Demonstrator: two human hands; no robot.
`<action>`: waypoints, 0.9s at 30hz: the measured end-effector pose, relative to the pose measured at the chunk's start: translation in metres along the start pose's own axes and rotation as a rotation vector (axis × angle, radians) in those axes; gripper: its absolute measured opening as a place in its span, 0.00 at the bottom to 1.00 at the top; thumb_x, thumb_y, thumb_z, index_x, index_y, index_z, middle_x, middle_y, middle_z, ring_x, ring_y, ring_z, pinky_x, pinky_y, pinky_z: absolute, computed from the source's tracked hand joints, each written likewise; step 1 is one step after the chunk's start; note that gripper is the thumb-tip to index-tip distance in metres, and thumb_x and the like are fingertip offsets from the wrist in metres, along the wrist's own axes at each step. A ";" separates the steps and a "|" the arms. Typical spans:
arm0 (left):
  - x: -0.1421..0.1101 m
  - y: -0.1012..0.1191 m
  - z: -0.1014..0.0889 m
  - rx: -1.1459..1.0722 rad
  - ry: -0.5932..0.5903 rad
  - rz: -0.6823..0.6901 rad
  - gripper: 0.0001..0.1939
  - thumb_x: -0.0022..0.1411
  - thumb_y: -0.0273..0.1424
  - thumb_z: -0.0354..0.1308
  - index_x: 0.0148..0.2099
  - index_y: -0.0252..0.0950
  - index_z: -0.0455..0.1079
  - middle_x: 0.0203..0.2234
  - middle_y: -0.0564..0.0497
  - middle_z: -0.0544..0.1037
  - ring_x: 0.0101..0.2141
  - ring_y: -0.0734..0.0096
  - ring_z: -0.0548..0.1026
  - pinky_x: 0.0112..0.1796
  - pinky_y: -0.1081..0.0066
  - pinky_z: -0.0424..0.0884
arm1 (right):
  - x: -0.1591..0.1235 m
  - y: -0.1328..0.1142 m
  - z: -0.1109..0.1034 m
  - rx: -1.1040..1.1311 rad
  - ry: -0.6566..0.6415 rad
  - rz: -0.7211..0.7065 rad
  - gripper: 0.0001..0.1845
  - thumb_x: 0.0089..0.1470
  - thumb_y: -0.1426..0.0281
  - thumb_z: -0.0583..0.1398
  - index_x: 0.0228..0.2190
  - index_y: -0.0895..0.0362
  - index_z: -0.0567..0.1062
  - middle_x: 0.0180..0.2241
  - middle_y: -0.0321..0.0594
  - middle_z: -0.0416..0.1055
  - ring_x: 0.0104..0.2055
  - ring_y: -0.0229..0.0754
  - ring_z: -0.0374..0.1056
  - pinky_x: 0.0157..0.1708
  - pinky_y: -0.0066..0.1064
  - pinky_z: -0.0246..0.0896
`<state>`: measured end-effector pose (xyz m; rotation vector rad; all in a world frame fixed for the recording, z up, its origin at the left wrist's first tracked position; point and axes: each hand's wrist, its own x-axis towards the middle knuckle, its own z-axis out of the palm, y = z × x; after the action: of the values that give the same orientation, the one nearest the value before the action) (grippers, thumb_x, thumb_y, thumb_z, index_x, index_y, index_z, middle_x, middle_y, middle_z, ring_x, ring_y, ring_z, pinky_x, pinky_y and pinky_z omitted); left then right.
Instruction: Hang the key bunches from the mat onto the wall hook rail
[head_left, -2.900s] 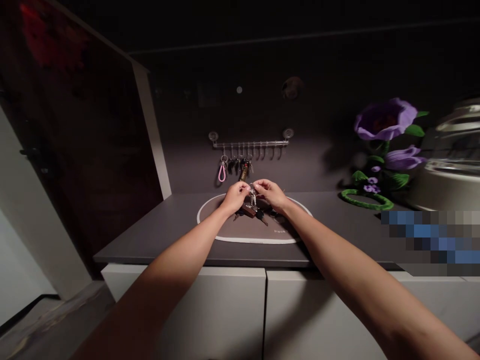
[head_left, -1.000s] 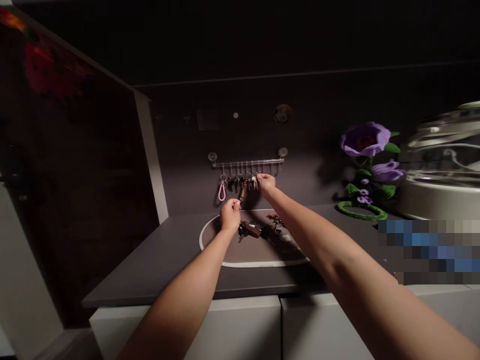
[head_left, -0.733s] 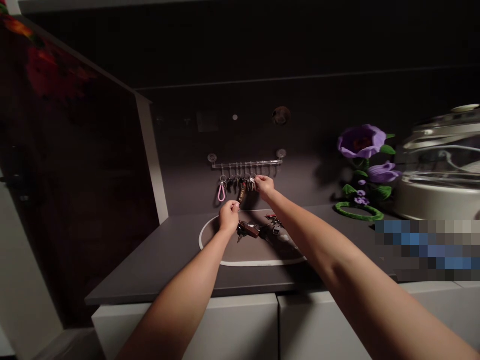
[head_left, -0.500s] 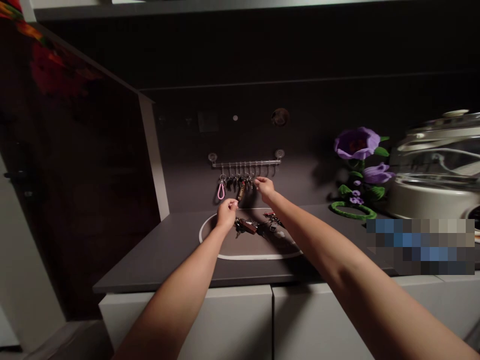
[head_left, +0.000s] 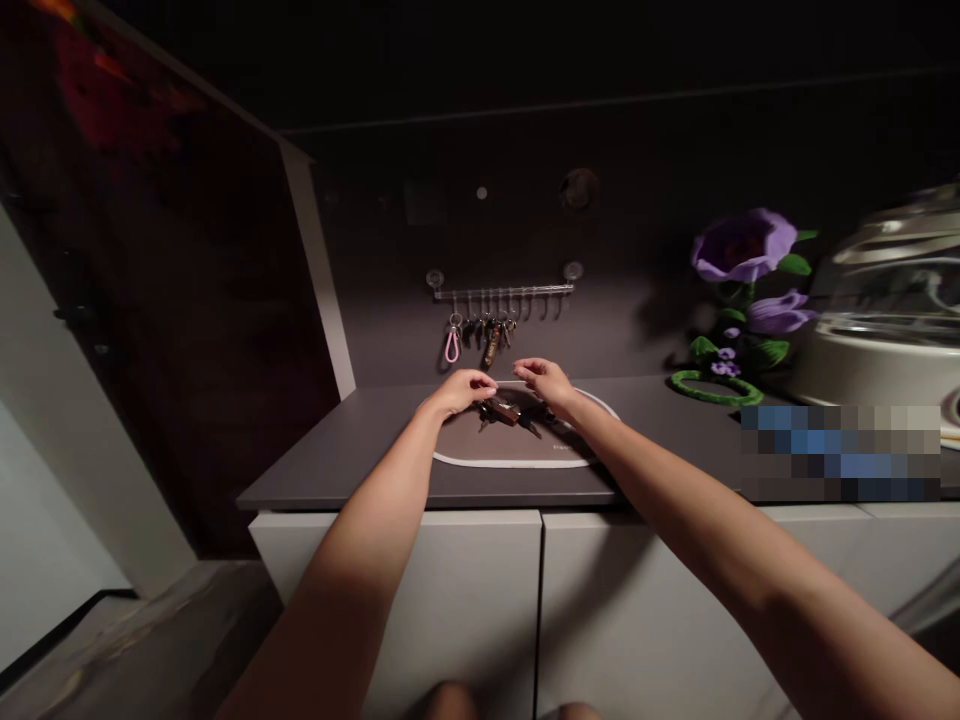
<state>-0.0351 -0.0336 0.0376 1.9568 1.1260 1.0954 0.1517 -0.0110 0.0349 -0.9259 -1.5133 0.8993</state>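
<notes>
The left hand (head_left: pixel 459 390) and the right hand (head_left: pixel 547 383) are loosely half-open, gripping nothing visible, just left and right of the keys (head_left: pixel 508 412) lying on the mat (head_left: pixel 495 448), below the far hook rack (head_left: pixel 510 292).

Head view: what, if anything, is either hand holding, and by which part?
Nothing is visibly held by the left hand or right hand; whether the left touches the keys on the mat cannot be told.
</notes>
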 end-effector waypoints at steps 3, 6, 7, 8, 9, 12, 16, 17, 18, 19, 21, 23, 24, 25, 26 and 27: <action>-0.003 0.001 -0.004 0.126 -0.095 0.030 0.12 0.46 0.30 0.61 0.36 0.31 0.74 0.30 0.49 0.76 0.32 0.72 0.71 0.38 0.70 0.65 | -0.007 0.005 -0.003 -0.059 -0.071 -0.011 0.13 0.41 0.65 0.61 0.31 0.60 0.72 0.30 0.37 0.70 0.30 0.32 0.61 0.35 0.27 0.56; -0.002 0.002 -0.006 0.236 -0.192 0.068 0.13 0.47 0.29 0.60 0.38 0.32 0.74 0.34 0.48 0.77 0.36 0.70 0.71 0.42 0.70 0.64 | -0.008 0.009 -0.005 -0.096 -0.123 0.008 0.13 0.41 0.64 0.61 0.30 0.60 0.71 0.28 0.36 0.69 0.28 0.32 0.60 0.33 0.27 0.56; -0.001 0.002 -0.007 0.278 -0.217 0.093 0.14 0.47 0.29 0.59 0.39 0.32 0.74 0.35 0.48 0.76 0.37 0.69 0.71 0.43 0.70 0.64 | -0.007 0.010 -0.005 -0.102 -0.129 0.017 0.13 0.41 0.64 0.61 0.30 0.60 0.71 0.27 0.35 0.69 0.27 0.32 0.60 0.33 0.26 0.56; 0.000 0.001 -0.007 0.323 -0.232 0.124 0.13 0.47 0.28 0.59 0.39 0.33 0.74 0.36 0.49 0.76 0.38 0.69 0.71 0.44 0.71 0.64 | -0.006 0.011 -0.006 -0.110 -0.136 0.022 0.13 0.41 0.64 0.61 0.30 0.60 0.71 0.26 0.35 0.69 0.27 0.32 0.59 0.32 0.26 0.56; 0.001 0.000 -0.007 0.369 -0.238 0.157 0.13 0.47 0.28 0.59 0.38 0.33 0.74 0.36 0.49 0.76 0.39 0.69 0.71 0.44 0.71 0.63 | -0.006 0.012 -0.006 -0.119 -0.143 0.024 0.14 0.41 0.64 0.61 0.29 0.60 0.71 0.26 0.35 0.68 0.26 0.32 0.59 0.32 0.26 0.55; 0.004 -0.004 -0.006 0.468 -0.220 0.230 0.12 0.46 0.28 0.60 0.37 0.36 0.75 0.35 0.50 0.76 0.39 0.68 0.71 0.45 0.70 0.62 | -0.004 0.015 -0.005 -0.133 -0.171 0.015 0.14 0.41 0.63 0.62 0.29 0.60 0.72 0.24 0.34 0.68 0.25 0.31 0.58 0.31 0.26 0.55; 0.004 -0.006 -0.003 0.419 -0.112 0.247 0.07 0.43 0.28 0.62 0.30 0.38 0.76 0.30 0.50 0.76 0.38 0.66 0.70 0.45 0.69 0.62 | -0.005 0.015 -0.004 -0.110 -0.169 0.030 0.12 0.41 0.65 0.63 0.28 0.61 0.72 0.23 0.35 0.68 0.25 0.32 0.59 0.31 0.26 0.56; 0.004 -0.006 -0.002 0.377 -0.079 0.231 0.06 0.42 0.27 0.63 0.28 0.38 0.76 0.28 0.50 0.75 0.37 0.65 0.70 0.45 0.69 0.62 | -0.005 0.015 -0.004 -0.103 -0.165 0.037 0.12 0.41 0.65 0.63 0.28 0.60 0.72 0.22 0.35 0.68 0.25 0.32 0.59 0.31 0.26 0.56; 0.003 -0.005 -0.002 0.332 -0.053 0.209 0.05 0.40 0.26 0.63 0.26 0.38 0.75 0.26 0.50 0.75 0.37 0.64 0.70 0.45 0.69 0.62 | -0.005 0.014 -0.003 -0.096 -0.162 0.046 0.11 0.41 0.65 0.63 0.27 0.60 0.72 0.22 0.35 0.68 0.25 0.32 0.59 0.31 0.26 0.56; 0.003 -0.004 -0.001 0.290 -0.035 0.185 0.05 0.39 0.26 0.64 0.25 0.38 0.75 0.25 0.50 0.74 0.37 0.64 0.70 0.46 0.69 0.62 | -0.005 0.014 -0.003 -0.089 -0.159 0.053 0.11 0.41 0.66 0.63 0.27 0.60 0.72 0.22 0.35 0.68 0.25 0.32 0.59 0.30 0.26 0.56; 0.003 -0.002 0.000 0.243 -0.019 0.149 0.06 0.39 0.25 0.64 0.24 0.38 0.74 0.25 0.50 0.74 0.36 0.64 0.69 0.46 0.68 0.61 | -0.004 0.014 -0.003 -0.082 -0.154 0.061 0.10 0.41 0.66 0.63 0.26 0.60 0.72 0.22 0.35 0.68 0.25 0.32 0.59 0.30 0.26 0.56; 0.003 -0.001 0.000 0.247 -0.018 0.137 0.05 0.41 0.25 0.63 0.26 0.37 0.74 0.26 0.50 0.74 0.35 0.65 0.70 0.45 0.68 0.62 | -0.003 0.014 -0.003 -0.080 -0.146 0.059 0.10 0.42 0.66 0.63 0.26 0.60 0.72 0.22 0.35 0.68 0.24 0.32 0.59 0.29 0.26 0.55; 0.003 -0.001 0.001 0.250 -0.011 0.129 0.05 0.42 0.25 0.62 0.27 0.36 0.73 0.27 0.50 0.74 0.34 0.66 0.70 0.44 0.68 0.62 | -0.003 0.015 -0.003 -0.078 -0.146 0.060 0.10 0.42 0.66 0.63 0.25 0.60 0.72 0.21 0.35 0.68 0.24 0.32 0.59 0.28 0.26 0.55; 0.002 -0.001 0.001 0.241 -0.002 0.110 0.05 0.44 0.26 0.61 0.29 0.35 0.73 0.28 0.50 0.74 0.33 0.67 0.70 0.43 0.68 0.63 | -0.003 0.015 -0.003 -0.074 -0.145 0.063 0.10 0.42 0.65 0.63 0.25 0.60 0.72 0.21 0.35 0.67 0.23 0.32 0.58 0.28 0.26 0.55; 0.002 -0.002 0.001 0.218 0.008 0.081 0.05 0.46 0.27 0.60 0.30 0.34 0.73 0.28 0.50 0.74 0.32 0.68 0.70 0.41 0.68 0.64 | -0.002 0.015 -0.002 -0.069 -0.143 0.068 0.10 0.42 0.66 0.63 0.25 0.60 0.71 0.21 0.36 0.67 0.23 0.32 0.58 0.27 0.26 0.55; 0.002 -0.003 0.002 0.184 0.022 0.048 0.06 0.48 0.27 0.59 0.32 0.34 0.72 0.28 0.50 0.74 0.31 0.70 0.70 0.39 0.69 0.64 | -0.002 0.015 -0.002 -0.064 -0.143 0.074 0.10 0.42 0.66 0.63 0.25 0.60 0.71 0.21 0.36 0.67 0.22 0.32 0.58 0.26 0.26 0.55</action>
<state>-0.0339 -0.0306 0.0354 2.1276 1.2349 1.0737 0.1553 -0.0066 0.0207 -0.9870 -1.6463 0.9929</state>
